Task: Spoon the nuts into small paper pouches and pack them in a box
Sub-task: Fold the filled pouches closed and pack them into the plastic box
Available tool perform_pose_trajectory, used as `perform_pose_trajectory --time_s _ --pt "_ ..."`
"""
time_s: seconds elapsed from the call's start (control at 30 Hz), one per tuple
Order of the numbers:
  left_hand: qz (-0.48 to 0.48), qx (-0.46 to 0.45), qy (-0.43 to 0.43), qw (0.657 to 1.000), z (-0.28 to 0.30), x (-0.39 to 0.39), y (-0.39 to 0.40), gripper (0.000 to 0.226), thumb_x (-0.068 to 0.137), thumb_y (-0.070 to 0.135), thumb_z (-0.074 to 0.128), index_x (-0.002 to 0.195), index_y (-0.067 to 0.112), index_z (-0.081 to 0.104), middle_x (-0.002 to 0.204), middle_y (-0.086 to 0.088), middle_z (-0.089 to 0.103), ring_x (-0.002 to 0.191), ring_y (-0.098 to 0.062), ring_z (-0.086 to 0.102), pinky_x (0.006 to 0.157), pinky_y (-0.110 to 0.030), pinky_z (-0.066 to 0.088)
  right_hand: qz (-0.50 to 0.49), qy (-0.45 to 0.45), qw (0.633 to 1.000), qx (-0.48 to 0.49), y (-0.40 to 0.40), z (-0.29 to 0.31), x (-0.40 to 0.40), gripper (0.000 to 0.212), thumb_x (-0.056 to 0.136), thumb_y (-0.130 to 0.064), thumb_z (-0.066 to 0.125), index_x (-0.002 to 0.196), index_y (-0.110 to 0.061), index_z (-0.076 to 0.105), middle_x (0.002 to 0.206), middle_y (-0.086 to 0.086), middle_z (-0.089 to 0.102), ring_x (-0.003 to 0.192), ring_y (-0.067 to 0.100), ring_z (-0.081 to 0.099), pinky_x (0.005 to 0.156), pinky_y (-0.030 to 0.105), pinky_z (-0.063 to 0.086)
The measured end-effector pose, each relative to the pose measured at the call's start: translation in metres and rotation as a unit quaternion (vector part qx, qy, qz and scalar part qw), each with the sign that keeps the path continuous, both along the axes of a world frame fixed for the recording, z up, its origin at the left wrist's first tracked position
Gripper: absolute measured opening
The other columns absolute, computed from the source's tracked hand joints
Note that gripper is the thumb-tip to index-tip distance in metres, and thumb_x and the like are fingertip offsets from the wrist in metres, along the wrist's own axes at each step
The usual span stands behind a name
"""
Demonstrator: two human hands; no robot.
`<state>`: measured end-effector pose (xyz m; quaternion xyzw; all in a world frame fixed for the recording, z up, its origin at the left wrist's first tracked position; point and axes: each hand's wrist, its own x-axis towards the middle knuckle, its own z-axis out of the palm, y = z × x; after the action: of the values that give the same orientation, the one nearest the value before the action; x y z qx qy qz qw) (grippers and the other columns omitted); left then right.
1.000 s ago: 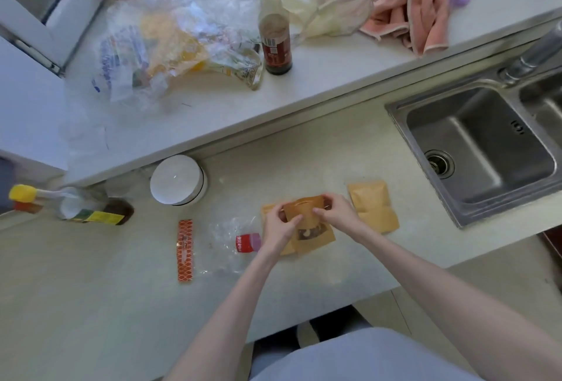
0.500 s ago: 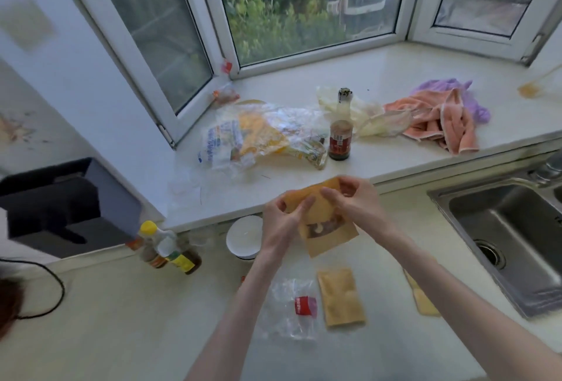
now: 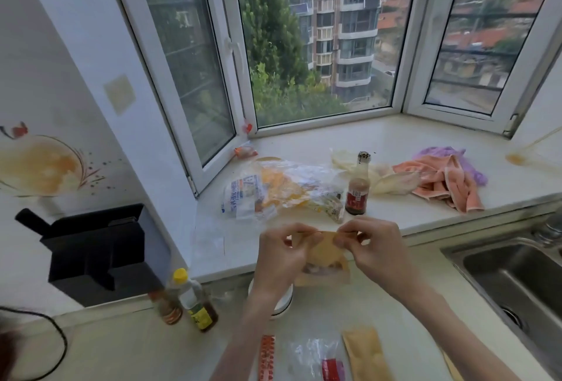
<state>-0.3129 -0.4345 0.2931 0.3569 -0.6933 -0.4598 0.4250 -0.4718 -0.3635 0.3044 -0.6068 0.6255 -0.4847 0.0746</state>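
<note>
Paper pouch: lifted from countertop.
Both hands, left hand and right hand, now pinch its top edge at windowsill height; camera view tilts upward.

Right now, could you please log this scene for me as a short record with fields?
held item: paper pouch, raised above the counter
left hand: pinches the pouch's top edge
right hand: pinches the pouch's top edge
pouch contents: nuts show through its window
counter: second pouch lying flat
windowsill: sauce bottle, plastic bag, pink cloth
right side: sink
box: not seen
</note>
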Motion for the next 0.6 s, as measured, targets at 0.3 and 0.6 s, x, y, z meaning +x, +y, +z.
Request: perform_pose_trajectory --time_s 0.3,0.6 --pt "-0.04 -0.205 -0.142 0.968 0.005 0.022 0.006 0.006 0.08 0.014 0.076 0.08 0.02 0.075 0.078 0.01 0.067 0.073 -0.006 0.061 0.068 -0.028 0.051 -0.003 0.103 0.995 0.007 0.013 0.006 0.031 0.012 0.072 0.003 0.074 0.07 -0.009 0.07 0.065 -0.004 0.06 0.056 0.002 0.046 0.055 0.014 0.038" --pt "-0.017 -0.22 -0.152 0.963 0.022 0.033 0.016 0.006 0.077 0.022 0.073 0.075 0.027 0.069 0.075 0.015 0.066 0.072 -0.006 0.06 0.063 -0.037 0.051 0.01 0.108 0.994 -0.011 0.017 0.02 0.044 0.005 0.068 -0.005 0.063 0.065 -0.009 0.064 0.063 -0.008 0.054 0.056 -0.002 0.045 0.052 0.011 0.035"
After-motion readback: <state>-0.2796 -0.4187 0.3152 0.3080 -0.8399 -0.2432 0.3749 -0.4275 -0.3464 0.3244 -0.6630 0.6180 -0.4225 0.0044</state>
